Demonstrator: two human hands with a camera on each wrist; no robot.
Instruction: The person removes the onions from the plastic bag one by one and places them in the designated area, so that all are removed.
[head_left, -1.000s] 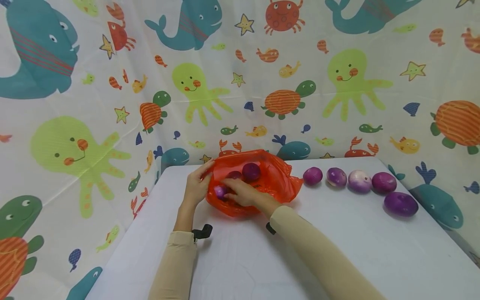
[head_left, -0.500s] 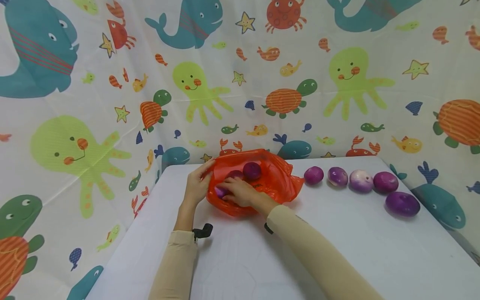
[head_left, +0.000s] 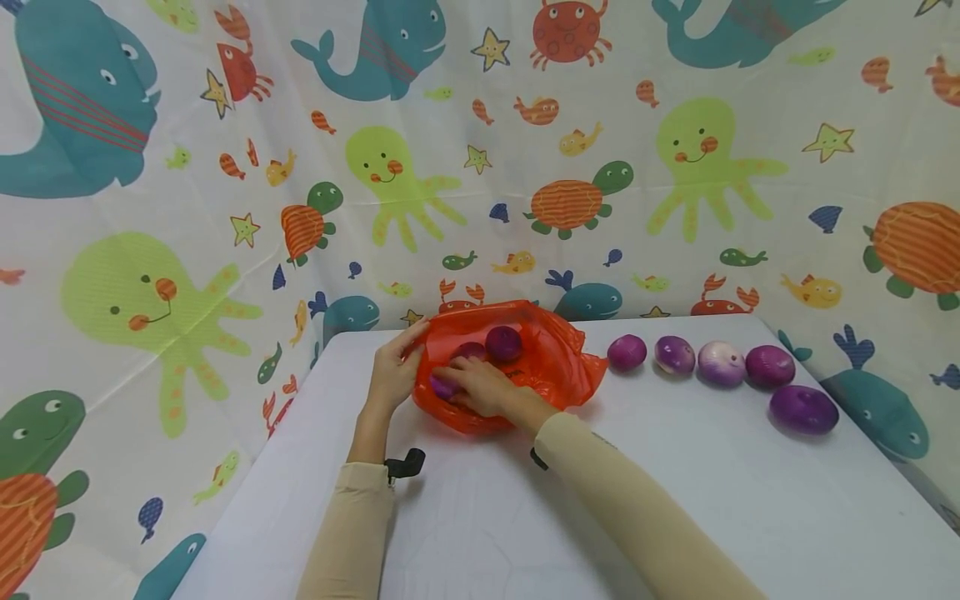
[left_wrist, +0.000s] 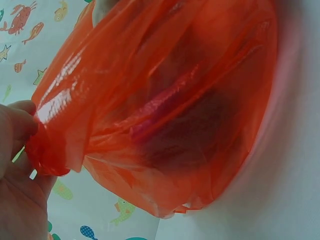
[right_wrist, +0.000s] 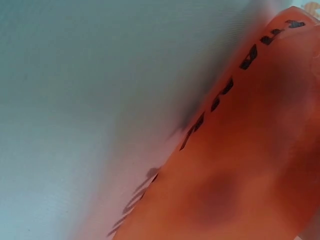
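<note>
A red plastic bag lies with its mouth spread on the white table in the head view. At its left edge my left hand pinches the rim; the left wrist view shows the gathered plastic between thumb and fingers. My right hand reaches inside the mouth, its fingers curled over a red onion at the left. Two more red onions, one dark and one partly covered, sit behind that hand. In the right wrist view the bag's printed side hides most of the hand.
To the right of the bag, several red onions stand in a curved row, from a small one past a pale one to a large dark one. A curtain with sea-animal prints hangs behind and left of the table.
My right hand's fingers have closed farther over the left onion in the bag, which now shows less. The left hand keeps its place on the rim.
</note>
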